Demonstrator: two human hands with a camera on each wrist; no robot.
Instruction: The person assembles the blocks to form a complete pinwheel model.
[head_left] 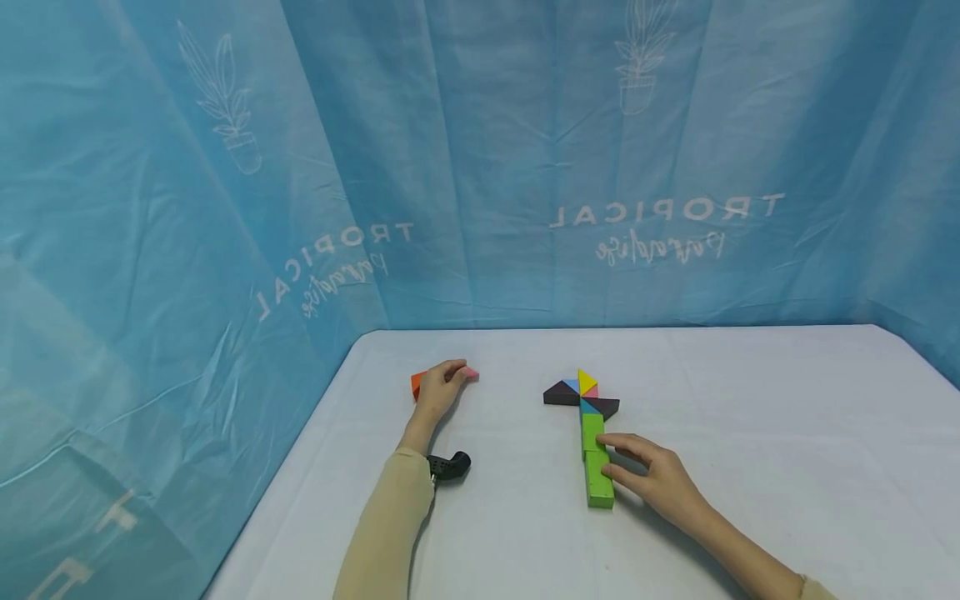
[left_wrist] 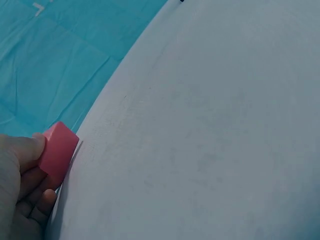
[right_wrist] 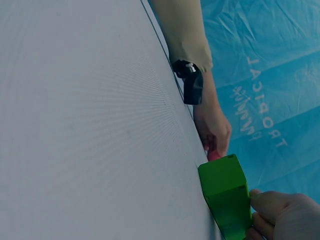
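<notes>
Pink block (left_wrist: 60, 150) is showing just below center in the head view, and the left hand (head_left: 440, 383) is pinching it. An orange block (head_left: 417, 385) is kinda peeking out beside that hand. The right hand (head_left: 654, 477) is resting loosely, thumb and fingertip a bit apart, touching the right edge of 2 green blocks (head_left: 598, 485), lower right of center. A yellow triangle (head_left: 587, 383) and 2 dark blocks (head_left: 561, 395) are lying farther up the surface (head_left: 510, 533).

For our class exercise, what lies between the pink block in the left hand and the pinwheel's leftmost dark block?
Only bare white tabletop lies between the pink block and that dark block; the head view shows this.
</notes>
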